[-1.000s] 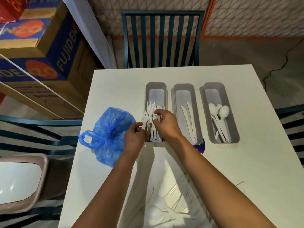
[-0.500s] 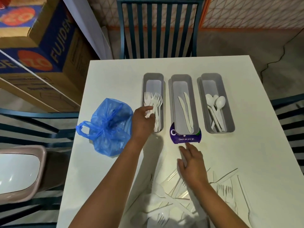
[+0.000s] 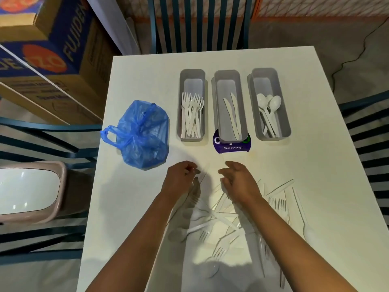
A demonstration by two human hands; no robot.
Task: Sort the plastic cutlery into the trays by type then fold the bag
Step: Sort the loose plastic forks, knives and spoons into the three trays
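Three grey trays sit side by side mid-table. Left tray (image 3: 192, 81) holds a bunch of white forks (image 3: 192, 114), tines pointing away from the person. Middle tray (image 3: 228, 81) holds two knives (image 3: 232, 114). Right tray (image 3: 267, 76) holds a few spoons (image 3: 268, 110), bowls pointing away. The middle tray's near end sits on a purple sticker (image 3: 231, 146) reading "Clean as you go".

Blue plastic bag (image 3: 142, 133) lies bunched and knotted left of the fork tray, near the table's left edge, handles sticking out left. Not flat, not folded.

Unsorted pile of cutlery (image 3: 221, 224) is on the near part of the white table (image 3: 315, 165): mixed forks, knives and spoons, some overlapping, spread out to the right. White on white, so individual pieces are hard to separate.

Both hands are over the far edge of the pile, between it and the trays. Left hand (image 3: 181, 178) has fingers curled in, fingertips drawn together; it may be pinching something thin, can't confirm from this view. Right hand (image 3: 237, 180) has fingers loosely bent, thumb apart, nothing visibly held, hovering just over the pile.

Around the table: dark blue slatted chairs (image 3: 202, 22) at the far side and both flanks, a cardboard box (image 3: 48, 49) with blue and orange print at the upper left, a pinkish bin (image 3: 29, 190) at the left.
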